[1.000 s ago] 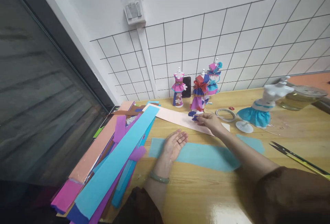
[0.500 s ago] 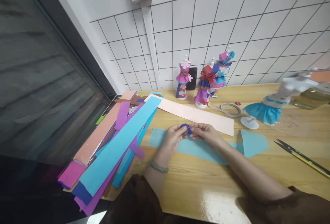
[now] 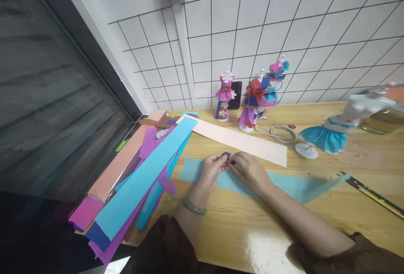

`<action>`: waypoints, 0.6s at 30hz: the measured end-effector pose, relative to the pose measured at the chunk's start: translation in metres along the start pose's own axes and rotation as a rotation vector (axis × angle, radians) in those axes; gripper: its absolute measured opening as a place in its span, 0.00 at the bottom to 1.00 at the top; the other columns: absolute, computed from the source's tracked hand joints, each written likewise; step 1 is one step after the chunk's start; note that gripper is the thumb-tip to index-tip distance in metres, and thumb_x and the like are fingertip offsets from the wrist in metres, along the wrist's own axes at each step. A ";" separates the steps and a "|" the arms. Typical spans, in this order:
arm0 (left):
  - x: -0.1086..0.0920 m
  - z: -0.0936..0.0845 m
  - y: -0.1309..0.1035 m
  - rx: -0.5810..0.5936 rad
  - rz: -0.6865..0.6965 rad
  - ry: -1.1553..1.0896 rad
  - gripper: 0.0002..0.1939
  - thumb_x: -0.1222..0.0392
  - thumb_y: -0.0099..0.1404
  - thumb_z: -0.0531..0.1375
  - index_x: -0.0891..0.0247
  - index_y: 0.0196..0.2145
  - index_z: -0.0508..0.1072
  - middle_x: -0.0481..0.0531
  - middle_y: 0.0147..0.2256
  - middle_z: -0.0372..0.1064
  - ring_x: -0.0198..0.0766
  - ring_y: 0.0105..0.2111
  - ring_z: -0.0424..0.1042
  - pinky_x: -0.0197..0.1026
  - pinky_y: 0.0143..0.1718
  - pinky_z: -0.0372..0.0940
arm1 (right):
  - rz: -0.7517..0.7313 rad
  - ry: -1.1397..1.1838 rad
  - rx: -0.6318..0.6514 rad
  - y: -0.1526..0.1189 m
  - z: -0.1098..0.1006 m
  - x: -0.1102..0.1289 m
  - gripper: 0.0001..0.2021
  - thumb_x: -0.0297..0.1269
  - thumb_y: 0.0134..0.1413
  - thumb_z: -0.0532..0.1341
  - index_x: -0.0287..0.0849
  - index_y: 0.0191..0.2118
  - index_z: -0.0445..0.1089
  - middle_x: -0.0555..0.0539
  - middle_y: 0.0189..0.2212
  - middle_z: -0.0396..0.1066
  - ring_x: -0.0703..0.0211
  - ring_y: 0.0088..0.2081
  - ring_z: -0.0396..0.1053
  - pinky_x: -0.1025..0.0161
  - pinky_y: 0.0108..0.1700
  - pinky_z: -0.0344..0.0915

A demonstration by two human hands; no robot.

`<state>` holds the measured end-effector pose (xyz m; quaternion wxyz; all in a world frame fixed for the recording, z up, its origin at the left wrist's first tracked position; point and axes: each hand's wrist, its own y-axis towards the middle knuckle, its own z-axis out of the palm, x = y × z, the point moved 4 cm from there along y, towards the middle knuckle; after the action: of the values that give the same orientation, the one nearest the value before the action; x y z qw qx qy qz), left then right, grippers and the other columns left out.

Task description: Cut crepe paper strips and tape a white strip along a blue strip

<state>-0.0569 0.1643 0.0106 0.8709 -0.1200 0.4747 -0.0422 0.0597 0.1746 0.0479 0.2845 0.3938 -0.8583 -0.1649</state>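
Observation:
Between my two hands is a small piece of dark blue paper [image 3: 226, 155], bunched up and partly covered by fingers. My left hand [image 3: 213, 166] pinches it from the left, thumb on top. From the right, the fingertips of my right hand [image 3: 252, 172] are closed on its other side, with the back of that hand turned up. Under both hands a light blue paper strip [image 3: 284, 185] lies across the wooden table, its right end lifted and blurred. Just beyond them lies a pale pink paper strip [image 3: 243, 141].
Stacked coloured paper strips [image 3: 148, 173] fill the left side. Small dressed mannequins [image 3: 226, 97] and a phone [image 3: 235, 95] stand by the tiled wall. A tape roll [image 3: 283, 134], a larger mannequin with a blue skirt [image 3: 326, 137], and scissors [image 3: 375, 196] are at right.
My right hand has turned over the dark blue paper, its back now facing up more. The folded right end of the light blue strip has swung out to the right.

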 end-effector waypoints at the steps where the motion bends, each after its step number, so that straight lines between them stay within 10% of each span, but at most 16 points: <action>1: 0.000 -0.001 0.000 0.001 -0.003 0.001 0.16 0.55 0.45 0.66 0.70 0.29 0.74 0.57 0.30 0.71 0.34 0.28 0.68 0.38 0.33 0.60 | 0.007 0.012 -0.007 0.000 0.001 -0.001 0.10 0.36 0.56 0.49 0.42 0.37 0.66 0.42 0.33 0.68 0.56 0.35 0.66 0.58 0.37 0.64; 18: 0.000 -0.003 0.000 0.063 0.041 -0.071 0.10 0.59 0.49 0.64 0.68 0.29 0.71 0.54 0.29 0.69 0.33 0.28 0.68 0.39 0.34 0.61 | -0.092 -0.017 -0.031 0.000 -0.001 -0.002 0.08 0.34 0.56 0.51 0.42 0.41 0.63 0.42 0.39 0.66 0.57 0.43 0.63 0.56 0.42 0.61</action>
<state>-0.0593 0.1640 0.0088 0.8912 -0.0844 0.4442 -0.0351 0.0617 0.1761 0.0476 0.2753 0.4271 -0.8390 -0.1945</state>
